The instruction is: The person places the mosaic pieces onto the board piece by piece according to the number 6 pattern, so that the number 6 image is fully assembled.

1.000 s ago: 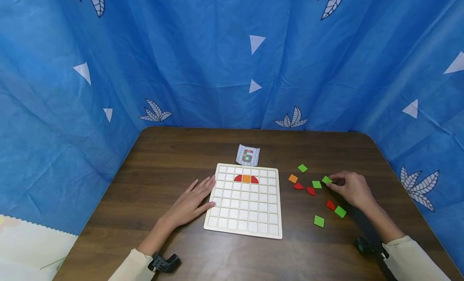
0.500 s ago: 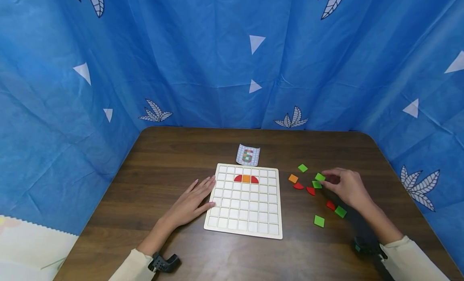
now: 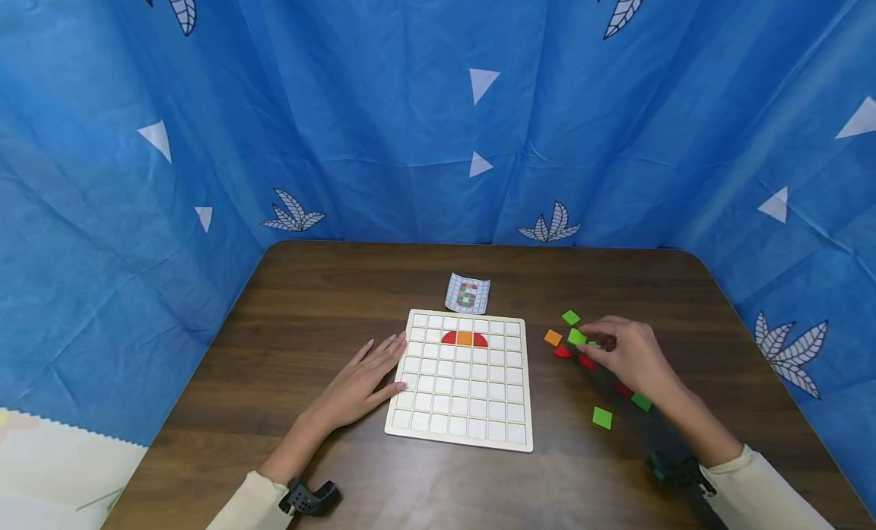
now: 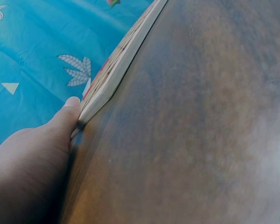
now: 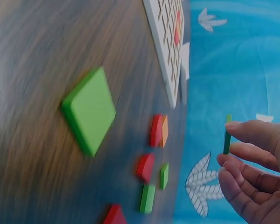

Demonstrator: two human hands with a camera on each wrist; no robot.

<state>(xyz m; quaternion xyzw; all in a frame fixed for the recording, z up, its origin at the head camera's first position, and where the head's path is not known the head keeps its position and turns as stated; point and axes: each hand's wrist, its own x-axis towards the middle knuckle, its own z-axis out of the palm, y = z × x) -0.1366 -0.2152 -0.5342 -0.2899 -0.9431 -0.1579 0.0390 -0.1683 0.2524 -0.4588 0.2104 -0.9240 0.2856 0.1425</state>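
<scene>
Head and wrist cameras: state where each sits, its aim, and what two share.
Head: worn there, facing forward and down over the grid board; left hand, right hand visible.
Left wrist: there, along the grid board's edge; left hand visible.
Right wrist: there, across loose tiles toward the curtain; right hand visible.
Head and right wrist share the pinched green square.

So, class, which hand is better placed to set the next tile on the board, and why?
Probably the right hand: it pinches a raised green tile, and other loose pieces lie near it. The left hand rests at the left edge of the grid board, with no piece showing in it.
</scene>
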